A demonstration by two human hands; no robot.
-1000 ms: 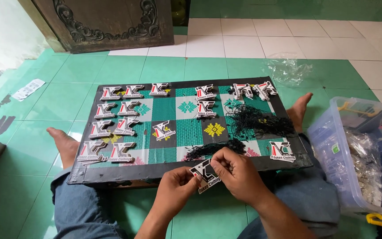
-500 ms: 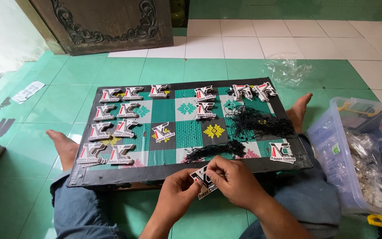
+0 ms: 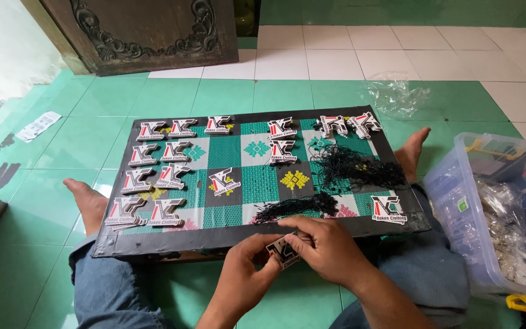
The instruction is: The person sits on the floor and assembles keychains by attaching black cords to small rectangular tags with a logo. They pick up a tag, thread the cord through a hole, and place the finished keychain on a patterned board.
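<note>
Both hands meet just in front of the near edge of a black-rimmed board (image 3: 153, 247) with a green and white checked top, which rests across my legs. My left hand (image 3: 246, 268) and my right hand (image 3: 324, 247) pinch one small black, white and red shaped paper tag (image 3: 282, 251) between their fingertips. My right hand also pinches a thin black string at the tag. Two bunches of black strings (image 3: 360, 167) lie on the board's right half. Many stacks of the same tags (image 3: 153, 183) sit in rows on its left and back.
A clear plastic storage tub (image 3: 458, 207) holding bags stands at my right. A crumpled clear plastic bag (image 3: 397, 94) lies on the green tiled floor beyond the board. A dark carved wooden panel (image 3: 147, 30) leans at the back left. My bare feet (image 3: 89, 201) flank the board.
Both hands with the tag have drawn slightly back from the board's edge toward me; the tag has turned between the fingers. The board and stacks have not moved.
</note>
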